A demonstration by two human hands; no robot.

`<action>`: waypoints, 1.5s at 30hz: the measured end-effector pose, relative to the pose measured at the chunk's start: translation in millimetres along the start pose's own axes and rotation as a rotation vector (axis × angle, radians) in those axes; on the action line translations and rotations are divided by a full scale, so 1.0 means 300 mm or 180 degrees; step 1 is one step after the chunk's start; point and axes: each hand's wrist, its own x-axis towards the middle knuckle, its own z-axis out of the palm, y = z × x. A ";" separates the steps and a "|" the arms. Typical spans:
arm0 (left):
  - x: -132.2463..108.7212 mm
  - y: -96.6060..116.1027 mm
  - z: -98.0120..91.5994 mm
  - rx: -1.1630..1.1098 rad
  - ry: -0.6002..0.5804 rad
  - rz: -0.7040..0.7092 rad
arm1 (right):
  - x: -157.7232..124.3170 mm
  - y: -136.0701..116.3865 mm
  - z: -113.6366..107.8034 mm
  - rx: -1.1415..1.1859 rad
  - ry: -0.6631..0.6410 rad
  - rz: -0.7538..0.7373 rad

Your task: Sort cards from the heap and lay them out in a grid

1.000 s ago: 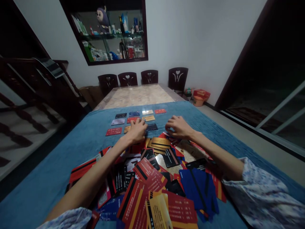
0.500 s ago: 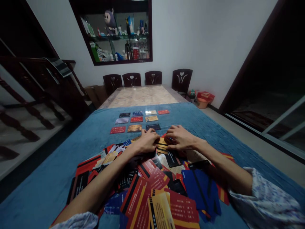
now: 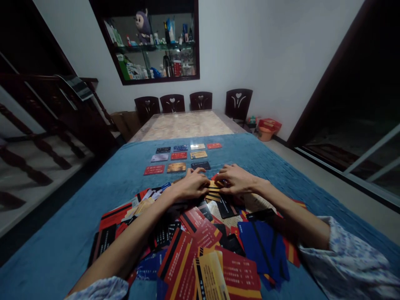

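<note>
At the far side of a heap of plastic cards (image 3: pixel 200 227), several yellow cards with black stripes (image 3: pixel 213 191) lie between my two hands. My left hand (image 3: pixel 194 184) pinches their left edge with curled fingers. From the other side my right hand (image 3: pixel 236 180) grips their right edge, fingers bent down. Below the hands are a black card (image 3: pixel 228 207) and red cards (image 3: pixel 198 225). Blue cards (image 3: pixel 264 248) are fanned out under my right forearm. Closest to me a gold card (image 3: pixel 211 277) lies on red ones. My fingertips are partly hidden.
Beyond the heap, single cards lie in rows, among them a red card (image 3: pixel 154 169), a gold card (image 3: pixel 176 167) and a dark card (image 3: pixel 200 165). A blue cloth (image 3: pixel 78 208) covers the near table; bare marble tabletop (image 3: pixel 187 125) and chairs (image 3: pixel 239 104) are farther off.
Both hands keep hold of the yellow cards and have shifted only slightly, with the cards between them turned a little. The rows and the heap look the same.
</note>
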 end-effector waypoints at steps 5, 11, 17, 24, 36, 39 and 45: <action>-0.002 -0.007 -0.007 -0.0096 -0.0004 -0.0041 | 0.001 0.013 0.001 0.0092 -0.0007 -0.0124; -0.005 -0.006 -0.014 -0.0057 -0.0085 0.0022 | -0.006 0.006 -0.009 0.0124 -0.0005 -0.0224; 0.003 -0.003 0.002 0.0029 -0.0002 0.0049 | -0.003 0.014 0.003 0.0060 -0.0044 -0.0213; 0.005 0.002 0.002 0.0068 -0.0018 0.0031 | 0.000 0.026 0.013 0.0212 0.0045 -0.0326; 0.004 -0.006 0.000 -0.0058 0.0184 0.0028 | -0.008 0.025 -0.012 0.0511 0.0092 -0.0386; 0.005 -0.013 0.001 -0.0029 0.0352 0.0087 | -0.012 0.027 -0.014 0.0668 0.0135 -0.0317; 0.020 -0.056 0.025 -0.0144 0.0917 0.0264 | -0.001 0.056 0.008 0.0605 0.0418 -0.0321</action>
